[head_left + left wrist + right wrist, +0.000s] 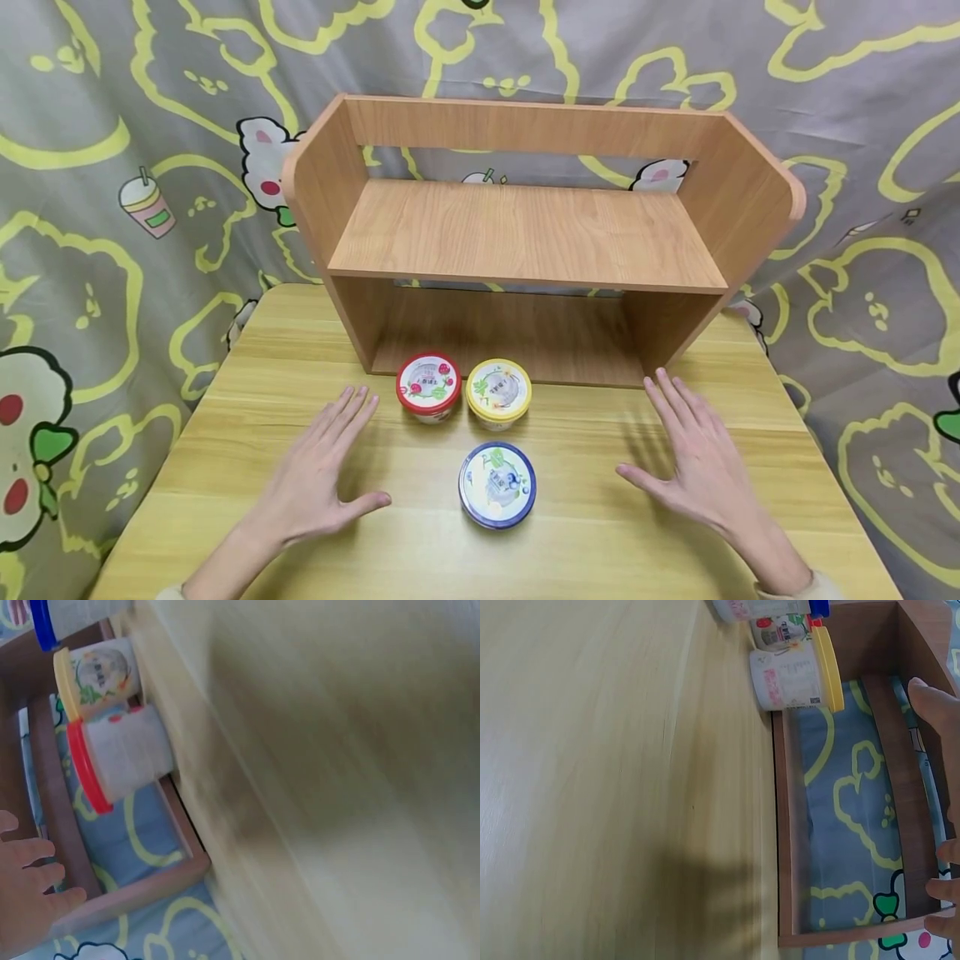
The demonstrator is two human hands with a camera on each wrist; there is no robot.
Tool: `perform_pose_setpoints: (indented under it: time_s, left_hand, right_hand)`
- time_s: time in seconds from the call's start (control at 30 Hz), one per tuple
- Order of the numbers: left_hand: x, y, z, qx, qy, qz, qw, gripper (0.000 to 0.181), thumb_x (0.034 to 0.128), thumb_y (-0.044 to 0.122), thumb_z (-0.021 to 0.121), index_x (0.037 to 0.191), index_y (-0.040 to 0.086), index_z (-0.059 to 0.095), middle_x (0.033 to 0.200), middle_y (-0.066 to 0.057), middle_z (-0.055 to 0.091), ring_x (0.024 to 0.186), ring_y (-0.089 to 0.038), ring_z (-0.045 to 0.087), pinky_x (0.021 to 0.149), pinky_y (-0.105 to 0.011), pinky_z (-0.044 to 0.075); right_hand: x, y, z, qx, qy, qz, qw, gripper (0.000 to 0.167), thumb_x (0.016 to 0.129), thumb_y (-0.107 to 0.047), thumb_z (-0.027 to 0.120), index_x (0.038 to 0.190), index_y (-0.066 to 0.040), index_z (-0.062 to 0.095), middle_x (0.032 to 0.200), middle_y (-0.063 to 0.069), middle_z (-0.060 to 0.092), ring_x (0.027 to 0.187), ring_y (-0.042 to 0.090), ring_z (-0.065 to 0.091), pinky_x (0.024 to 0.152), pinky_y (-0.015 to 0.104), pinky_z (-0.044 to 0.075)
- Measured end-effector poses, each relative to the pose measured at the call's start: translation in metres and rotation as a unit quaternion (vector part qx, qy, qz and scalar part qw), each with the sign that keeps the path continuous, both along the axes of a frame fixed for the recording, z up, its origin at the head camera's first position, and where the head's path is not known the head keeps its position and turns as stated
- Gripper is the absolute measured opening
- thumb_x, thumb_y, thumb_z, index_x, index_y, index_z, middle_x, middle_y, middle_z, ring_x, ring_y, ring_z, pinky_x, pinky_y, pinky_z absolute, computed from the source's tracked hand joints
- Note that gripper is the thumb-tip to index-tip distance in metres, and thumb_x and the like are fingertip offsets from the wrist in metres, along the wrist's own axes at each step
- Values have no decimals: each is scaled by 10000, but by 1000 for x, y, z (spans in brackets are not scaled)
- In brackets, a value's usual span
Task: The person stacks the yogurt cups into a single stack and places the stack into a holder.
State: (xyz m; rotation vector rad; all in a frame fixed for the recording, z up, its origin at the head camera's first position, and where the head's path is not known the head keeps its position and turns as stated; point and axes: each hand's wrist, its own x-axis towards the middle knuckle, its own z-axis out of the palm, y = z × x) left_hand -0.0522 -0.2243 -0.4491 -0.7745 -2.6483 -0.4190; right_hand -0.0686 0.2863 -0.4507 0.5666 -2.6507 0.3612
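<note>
Three lidded tubs stand on the wooden table. The red-lidded tub (pixel 429 385) and the yellow-lidded tub (pixel 498 392) stand side by side before the shelf, and the blue-lidded tub (pixel 497 485) is nearer to me. My left hand (pixel 318 471) hovers left of the tubs, fingers straight and thumb spread, holding nothing. On the other side my right hand (pixel 693 462) hovers over the table, fingers spread, also holding nothing. The left wrist view shows the red-lidded tub (pixel 124 757) nearest; in the right wrist view the yellow-lidded tub (pixel 795 673) is nearest.
A two-tier wooden shelf (pixel 525 233) stands at the back of the table (pixel 585 542). Its side panels rise at both ends, and a rail crosses the top. A grey patterned curtain (pixel 97 275) hangs behind and around the table.
</note>
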Motion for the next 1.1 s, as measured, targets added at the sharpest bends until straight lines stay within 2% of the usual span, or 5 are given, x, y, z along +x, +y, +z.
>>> perform_pose_setpoints:
  time_s: [0.23,0.4,0.57,0.7,1.1]
  left_hand:
    - [6,14,-7,584,-311,-184,9976,1155,747,642,853,1646,115,355,1676,-119,442,1538,-328,447,1295,-102,80]
    - [9,24,-12,887,-490,-278,9945,1101,731,539,901,1629,148,398,1624,-108,519,1447,-332,549,1240,-388,430]
    - [10,33,-17,1396,-1016,-353,9844,1043,717,403,929,1614,228,426,1548,-67,604,1314,-331,655,1016,-595,594]
    - [11,41,-22,1799,-1461,-480,9716,973,753,366,917,1597,247,447,1533,-36,618,1204,-327,709,957,-544,624]
    - [5,61,-37,2830,-2682,-1500,9086,913,841,227,905,1599,188,398,1512,-203,598,1345,-378,617,1098,-401,591]
  right_hand:
    - [-3,-10,-5,-447,-277,106,9986,1191,725,-631,855,1675,-180,295,1720,123,360,1492,453,429,1352,270,99]
    - [-8,-19,-9,-641,-405,175,9970,1189,709,-564,890,1675,-206,296,1711,102,384,1488,435,457,1289,523,324]
    - [-14,-28,-12,-964,-489,395,9934,1170,699,-453,927,1666,-193,322,1700,96,407,1460,420,494,1260,548,376]
    - [-17,-35,-15,-1285,-675,508,9881,1139,710,-386,937,1660,-199,337,1686,112,426,1436,431,514,1108,711,461]
    - [-27,-55,-24,-1983,-1302,615,9695,991,791,-303,916,1631,-236,395,1632,109,502,1454,399,510,1143,693,450]
